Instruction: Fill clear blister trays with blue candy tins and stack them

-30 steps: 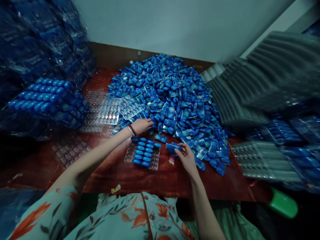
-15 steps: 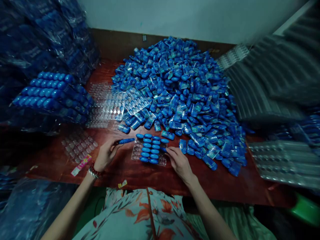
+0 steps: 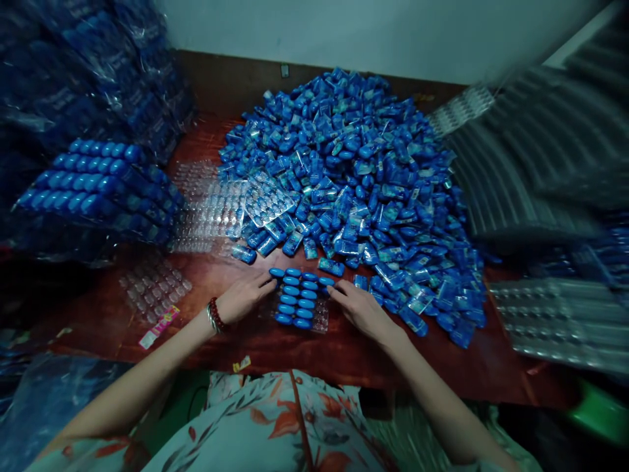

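Dark red wooden table [image 3: 304,354] carried big heap of blue packets [image 3: 354,177], part-filled clear tray [image 3: 299,301], empty clear trays [image 3: 211,210], pink wrapper [image 3: 158,326].

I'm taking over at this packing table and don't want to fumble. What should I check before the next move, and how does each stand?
1. Clear blister tray flat on the table: ok.
2. Tray's near-right pockets free: ok.
3. Left hand at tray's left edge, right hand at its right: ok.
4. Loose blue packets in the pile close by: ok.
5. Either grip holding a packet: cannot tell.
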Tool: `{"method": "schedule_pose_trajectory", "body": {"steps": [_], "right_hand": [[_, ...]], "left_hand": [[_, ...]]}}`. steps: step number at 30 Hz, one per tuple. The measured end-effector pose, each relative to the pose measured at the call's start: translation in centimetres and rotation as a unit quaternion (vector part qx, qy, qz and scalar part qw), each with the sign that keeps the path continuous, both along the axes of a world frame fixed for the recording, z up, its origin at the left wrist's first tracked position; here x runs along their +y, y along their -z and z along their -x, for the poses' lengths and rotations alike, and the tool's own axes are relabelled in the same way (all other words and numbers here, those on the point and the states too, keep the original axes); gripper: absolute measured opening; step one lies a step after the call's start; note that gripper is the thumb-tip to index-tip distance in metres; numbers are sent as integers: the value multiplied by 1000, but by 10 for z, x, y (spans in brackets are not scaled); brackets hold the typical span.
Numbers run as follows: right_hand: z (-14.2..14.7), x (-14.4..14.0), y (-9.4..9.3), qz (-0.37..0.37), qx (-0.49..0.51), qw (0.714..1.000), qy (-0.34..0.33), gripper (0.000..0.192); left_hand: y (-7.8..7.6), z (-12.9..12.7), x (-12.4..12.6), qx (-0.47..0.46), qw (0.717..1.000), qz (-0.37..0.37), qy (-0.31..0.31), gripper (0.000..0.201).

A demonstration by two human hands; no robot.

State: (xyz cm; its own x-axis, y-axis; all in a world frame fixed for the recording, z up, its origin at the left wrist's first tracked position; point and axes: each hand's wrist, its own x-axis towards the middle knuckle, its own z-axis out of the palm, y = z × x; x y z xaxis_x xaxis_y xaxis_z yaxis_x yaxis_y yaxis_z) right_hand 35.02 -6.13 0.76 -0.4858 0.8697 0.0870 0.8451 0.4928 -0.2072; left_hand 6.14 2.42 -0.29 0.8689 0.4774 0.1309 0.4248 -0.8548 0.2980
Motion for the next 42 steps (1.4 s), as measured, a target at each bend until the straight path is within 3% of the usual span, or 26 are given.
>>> {"method": "schedule_pose_trajectory", "body": {"steps": [5, 10, 14, 18, 20, 24, 26, 29, 32, 35, 37, 39, 42], "right_hand": [[15, 4, -8, -7, -43, 999, -22, 26], [28, -3, 4, -19, -37, 999, 1, 20], [27, -20, 14, -71, -3, 995, 66, 29], [10, -16, 23, -120, 110, 971, 173, 35], [-2, 2, 27, -106, 119, 965, 210, 32], [-13, 42, 39, -48, 5, 987, 155, 31], [-13, 49, 45, -50, -29, 988, 146, 34], [-11, 39, 51, -72, 12, 986, 153, 34], [-12, 13, 48, -76, 140, 964, 214, 34], [-13, -20, 35, -57, 289, 905, 306, 31], [-11, -39, 26, -52, 353, 880, 315, 24], [-6, -54, 19, -44, 372, 885, 277, 15], [4, -62, 19, -11, 339, 916, 213, 16]], "left_hand": [[-2, -4, -1, 51, 998, 29, 11, 23], [13, -4, -17, -24, 998, -33, -39, 34], [19, 3, -25, -100, 988, -77, -83, 36], [10, -7, 5, -190, 970, 9, -151, 31], [5, -23, 33, -159, 977, 44, -134, 29], [4, -66, 79, 47, 997, 11, -61, 42], [7, -83, 87, 117, 992, -14, -53, 48], [15, -93, 88, 135, 989, -26, -54, 40], [19, -77, 83, 84, 993, -9, -79, 44], [15, -39, 66, -69, 988, 38, -133, 44], [7, -8, 45, -173, 965, 64, -189, 39], [-3, 19, 17, -215, 940, 95, -249, 32], [-13, 43, -24, -223, 927, 111, -280, 23]]}}
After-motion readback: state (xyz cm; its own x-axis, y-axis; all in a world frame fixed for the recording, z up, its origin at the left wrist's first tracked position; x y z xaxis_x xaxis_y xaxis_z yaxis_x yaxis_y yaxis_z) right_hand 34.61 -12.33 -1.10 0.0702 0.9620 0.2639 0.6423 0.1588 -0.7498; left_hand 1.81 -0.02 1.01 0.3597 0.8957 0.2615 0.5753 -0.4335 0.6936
